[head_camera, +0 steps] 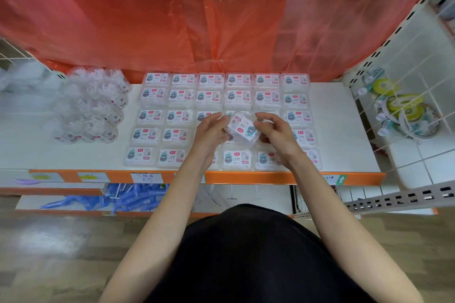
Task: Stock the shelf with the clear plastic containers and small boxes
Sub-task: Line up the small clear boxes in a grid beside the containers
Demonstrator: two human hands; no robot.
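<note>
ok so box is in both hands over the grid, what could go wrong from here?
1. The small box, held by the left hand and right hand, has its label turned roughly upside down against the shelved boxes; it may land misoriented.
2. The rows are packed tight; pressing it in could nudge neighbours.
3. Both forearms cross the front row near the orange edge; a box could get knocked off.

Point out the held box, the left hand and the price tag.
held box (242, 128), head view, its white label.
left hand (210, 131), head view, back of the hand.
price tag (147, 177), head view, middle of the white paper.
</note>
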